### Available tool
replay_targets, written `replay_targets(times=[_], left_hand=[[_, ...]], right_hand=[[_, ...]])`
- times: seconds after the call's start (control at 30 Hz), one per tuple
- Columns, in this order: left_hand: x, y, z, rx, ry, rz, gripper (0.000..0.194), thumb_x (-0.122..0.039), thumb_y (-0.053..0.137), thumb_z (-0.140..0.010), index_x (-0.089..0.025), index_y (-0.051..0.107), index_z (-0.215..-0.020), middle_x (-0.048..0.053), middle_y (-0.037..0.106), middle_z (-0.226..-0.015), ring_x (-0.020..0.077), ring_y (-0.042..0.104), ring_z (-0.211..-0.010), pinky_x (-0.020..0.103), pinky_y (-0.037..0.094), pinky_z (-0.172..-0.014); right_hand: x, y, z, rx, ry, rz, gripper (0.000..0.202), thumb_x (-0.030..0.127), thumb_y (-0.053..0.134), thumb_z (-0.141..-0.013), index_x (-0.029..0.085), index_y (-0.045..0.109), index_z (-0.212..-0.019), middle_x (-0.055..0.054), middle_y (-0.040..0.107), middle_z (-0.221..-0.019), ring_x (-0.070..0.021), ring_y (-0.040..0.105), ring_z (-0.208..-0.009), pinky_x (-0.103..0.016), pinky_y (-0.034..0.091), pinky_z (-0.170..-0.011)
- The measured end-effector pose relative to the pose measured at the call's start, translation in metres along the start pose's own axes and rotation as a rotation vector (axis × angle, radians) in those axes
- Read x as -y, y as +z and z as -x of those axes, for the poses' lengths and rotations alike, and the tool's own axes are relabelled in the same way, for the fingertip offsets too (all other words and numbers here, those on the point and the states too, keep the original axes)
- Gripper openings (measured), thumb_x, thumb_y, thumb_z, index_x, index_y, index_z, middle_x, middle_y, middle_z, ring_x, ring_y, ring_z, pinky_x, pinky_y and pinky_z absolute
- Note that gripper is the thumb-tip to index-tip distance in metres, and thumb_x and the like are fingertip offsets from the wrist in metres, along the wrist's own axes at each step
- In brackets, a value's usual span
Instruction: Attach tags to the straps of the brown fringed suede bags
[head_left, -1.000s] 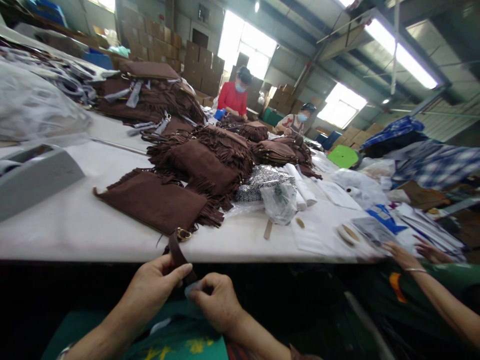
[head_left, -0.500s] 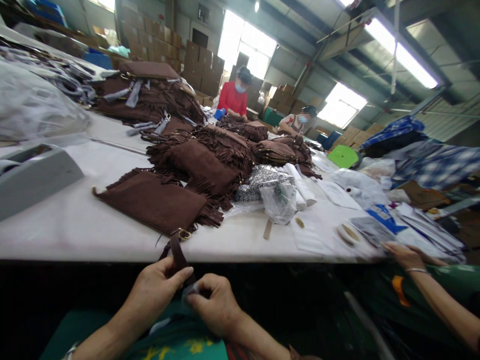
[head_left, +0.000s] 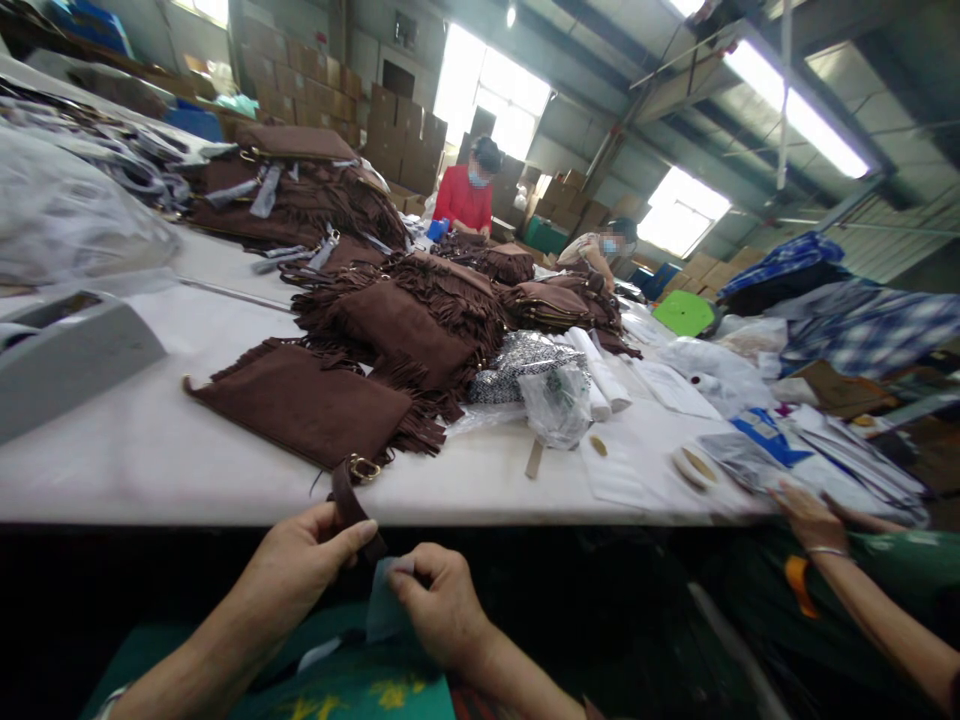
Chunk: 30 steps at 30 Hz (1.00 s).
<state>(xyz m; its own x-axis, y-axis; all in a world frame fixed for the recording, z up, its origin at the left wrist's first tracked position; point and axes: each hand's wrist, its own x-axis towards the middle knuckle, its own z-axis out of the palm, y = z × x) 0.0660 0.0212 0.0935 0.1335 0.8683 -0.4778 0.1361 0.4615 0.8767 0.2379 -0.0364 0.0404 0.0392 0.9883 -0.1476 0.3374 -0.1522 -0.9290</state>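
At the table's front edge, my left hand (head_left: 307,555) pinches a dark brown strap (head_left: 349,505) that ends in a gold-coloured ring clasp (head_left: 364,468). Just to its right, my right hand (head_left: 439,600) is closed on a thin translucent wrapping (head_left: 385,602), which hangs down beside the strap's lower part. A flat brown fringed bag (head_left: 307,400) lies on the table right behind the clasp. More brown fringed bags (head_left: 409,325) are piled beyond it.
The white table (head_left: 225,480) also bears a grey dispenser (head_left: 82,360), a crumpled clear bag (head_left: 555,405) and a tape roll (head_left: 694,467). At the right edge are another person's hands (head_left: 810,515). Two people (head_left: 465,195) stand across the table.
The translucent wrapping now hangs more spread out below my right hand. My left hand has shifted slightly left on the strap. The neighbour's hand moved a little right.
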Motion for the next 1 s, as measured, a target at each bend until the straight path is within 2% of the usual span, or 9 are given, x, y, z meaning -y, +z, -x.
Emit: replay_targets(times=[0.23, 0.4, 0.47, 0.53, 0.6, 0.67, 0.83, 1.0], left_hand=[[0.009, 0.001, -0.004, -0.013, -0.016, 0.009, 0.057, -0.061, 0.080, -0.055, -0.013, 0.071, -0.085, -0.001, 0.059, -0.056, 0.0121, 0.041, -0.050, 0.023, 0.027, -0.046], [0.006, 0.007, 0.002, 0.011, -0.046, 0.058, 0.048, -0.056, 0.081, -0.057, -0.015, 0.070, -0.079, -0.005, 0.051, -0.049, 0.0102, 0.038, -0.046, 0.022, 0.026, -0.045], [0.004, 0.008, 0.005, 0.079, -0.070, 0.105, 0.044, -0.052, 0.083, -0.057, -0.016, 0.071, -0.079, -0.003, 0.059, -0.055, 0.0122, 0.047, -0.050, 0.022, 0.034, -0.047], [0.005, 0.007, 0.007, 0.168, -0.087, 0.153, 0.042, -0.048, 0.085, -0.057, -0.016, 0.073, -0.081, 0.002, 0.070, -0.067, 0.0172, 0.059, -0.062, 0.025, 0.046, -0.057], [0.008, 0.004, 0.007, 0.227, -0.080, 0.164, 0.040, -0.045, 0.086, -0.057, -0.016, 0.074, -0.082, 0.005, 0.075, -0.077, 0.0218, 0.066, -0.072, 0.029, 0.051, -0.068], [0.013, 0.001, 0.005, 0.254, -0.064, 0.149, 0.038, -0.043, 0.086, -0.058, -0.016, 0.075, -0.082, 0.006, 0.076, -0.078, 0.0237, 0.068, -0.075, 0.031, 0.053, -0.072], [0.020, 0.001, 0.001, 0.274, -0.060, 0.159, 0.042, -0.039, 0.087, -0.058, -0.016, 0.076, -0.091, 0.007, 0.078, -0.087, 0.0269, 0.070, -0.086, 0.032, 0.054, -0.079], [0.024, 0.003, -0.002, 0.269, -0.032, 0.108, 0.036, -0.041, 0.085, -0.059, -0.016, 0.078, -0.084, 0.006, 0.077, -0.082, 0.0284, 0.070, -0.087, 0.032, 0.054, -0.079]], right_hand=[[0.004, 0.004, 0.000, -0.051, 0.074, -0.057, 0.008, 0.010, 0.067, -0.068, 0.016, 0.072, -0.063, 0.000, 0.068, -0.068, -0.0145, 0.061, -0.066, -0.024, 0.045, -0.063], [0.008, 0.004, 0.000, -0.069, 0.092, -0.031, 0.006, 0.011, 0.068, -0.066, 0.015, 0.070, -0.062, 0.000, 0.067, -0.065, -0.0146, 0.060, -0.063, -0.024, 0.043, -0.060], [0.008, 0.004, -0.002, -0.082, 0.103, -0.042, 0.005, 0.012, 0.068, -0.066, 0.015, 0.069, -0.062, -0.001, 0.067, -0.066, -0.0149, 0.060, -0.064, -0.024, 0.044, -0.061], [0.005, 0.004, -0.004, -0.097, 0.134, -0.106, 0.004, 0.013, 0.068, -0.066, 0.015, 0.069, -0.070, 0.000, 0.067, -0.066, -0.0146, 0.060, -0.063, -0.024, 0.044, -0.060], [0.000, 0.005, -0.006, -0.113, 0.167, -0.203, 0.017, 0.016, 0.069, -0.067, 0.015, 0.067, -0.084, 0.002, 0.065, -0.064, -0.0133, 0.057, -0.058, -0.023, 0.043, -0.056], [-0.003, 0.004, -0.008, -0.131, 0.184, -0.275, 0.027, 0.018, 0.070, -0.066, 0.016, 0.061, -0.091, 0.005, 0.060, -0.060, -0.0117, 0.053, -0.053, -0.021, 0.040, -0.052], [-0.002, 0.003, -0.011, -0.139, 0.163, -0.278, 0.018, 0.020, 0.072, -0.067, 0.017, 0.057, -0.075, 0.005, 0.056, -0.057, -0.0101, 0.048, -0.051, -0.021, 0.036, -0.049], [0.002, 0.003, -0.010, -0.131, 0.096, -0.246, 0.013, 0.021, 0.073, -0.069, 0.016, 0.061, -0.067, 0.004, 0.057, -0.058, -0.0102, 0.048, -0.057, -0.021, 0.038, -0.056]])
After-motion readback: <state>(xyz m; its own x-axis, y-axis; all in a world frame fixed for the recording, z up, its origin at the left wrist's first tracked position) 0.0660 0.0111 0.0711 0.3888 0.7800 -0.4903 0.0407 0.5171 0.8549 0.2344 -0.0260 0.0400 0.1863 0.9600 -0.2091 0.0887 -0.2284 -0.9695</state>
